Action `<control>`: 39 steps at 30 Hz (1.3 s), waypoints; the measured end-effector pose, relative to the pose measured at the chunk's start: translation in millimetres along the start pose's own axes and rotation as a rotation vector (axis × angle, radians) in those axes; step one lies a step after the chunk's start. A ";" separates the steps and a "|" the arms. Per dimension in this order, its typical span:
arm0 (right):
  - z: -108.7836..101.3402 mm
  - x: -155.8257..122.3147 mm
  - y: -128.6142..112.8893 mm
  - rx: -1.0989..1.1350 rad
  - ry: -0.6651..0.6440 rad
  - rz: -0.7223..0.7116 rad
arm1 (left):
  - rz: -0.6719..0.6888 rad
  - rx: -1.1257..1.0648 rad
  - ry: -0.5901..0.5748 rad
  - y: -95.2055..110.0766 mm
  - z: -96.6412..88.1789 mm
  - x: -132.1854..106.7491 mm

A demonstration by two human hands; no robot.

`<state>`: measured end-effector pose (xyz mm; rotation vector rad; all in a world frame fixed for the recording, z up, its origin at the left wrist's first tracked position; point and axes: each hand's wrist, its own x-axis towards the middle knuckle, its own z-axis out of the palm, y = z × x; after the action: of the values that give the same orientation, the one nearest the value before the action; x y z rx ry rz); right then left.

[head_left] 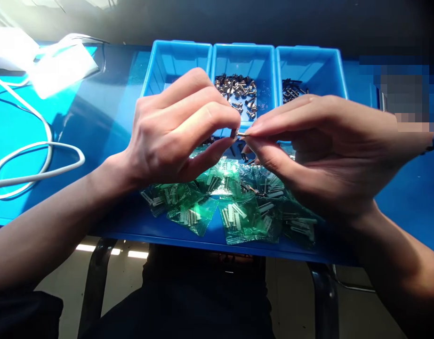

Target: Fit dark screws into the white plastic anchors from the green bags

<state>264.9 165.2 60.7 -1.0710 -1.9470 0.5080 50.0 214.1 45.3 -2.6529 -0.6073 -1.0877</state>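
Note:
A small metal screw (242, 134) is held level between my two hands, above the front edge of the bins. My left hand (178, 127) pinches its dark, wider head between thumb and forefinger. At the other end of the threaded shank, my right hand (319, 146) is closed on the tip with thumb and fingertips. Below both hands lie several clear green packets (238, 219) with white plugs and screws inside. Behind my fingers, the middle blue bin (243, 47) contains loose hex-head screws (238, 87).
The right blue bin (309, 51) holds dark screws (293, 89); my left hand partly hides the left blue bin (183, 44). A white cable (49, 146) loops across the blue table (107, 216) at left, near brightly lit white items (61, 68).

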 end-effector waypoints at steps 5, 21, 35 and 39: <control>-4.1 1.6 -3.9 -0.072 -0.036 0.036 | -0.018 0.026 -0.033 0.9 -1.5 0.4; -2.4 11.4 3.1 -0.020 0.162 0.000 | -0.289 0.170 0.060 0.3 -3.4 3.3; 13.9 -2.0 10.9 -0.901 -0.431 -0.417 | -0.263 0.219 0.008 0.7 -0.7 3.3; 11.9 -0.4 11.8 -0.895 -0.372 -0.434 | -0.247 0.212 -0.008 2.0 -1.6 3.8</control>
<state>261.1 171.9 45.8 -1.0448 -2.7416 -0.4995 52.4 213.0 49.0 -2.4479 -1.0137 -1.0099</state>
